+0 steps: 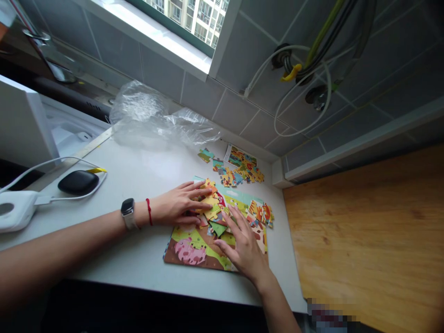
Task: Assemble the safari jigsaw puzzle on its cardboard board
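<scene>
A colourful farm-scene jigsaw puzzle [197, 249] lies partly assembled on the white counter [132, 259], with a pink pig at its lower left. My left hand [178, 203] rests flat on loose yellow pieces at the puzzle's upper part, fingers apart, a black smartwatch [128, 212] and red string [149, 212] on the wrist. My right hand [243, 245] lies spread over the middle of the puzzle, fingertips on its pieces. Further pieces [239, 173] are scattered beyond the puzzle, beside a small picture card [242, 156]. Part of the puzzle is hidden under my hands.
A crumpled clear plastic bag [152, 118] lies along the tiled wall behind the puzzle. To the left are a black oval case [78, 182], a white device with its cable [15, 210], and a metal ruler [93, 144]. A wooden surface [364, 236] lies lower on the right, with hoses and cables [305, 69] on the wall above.
</scene>
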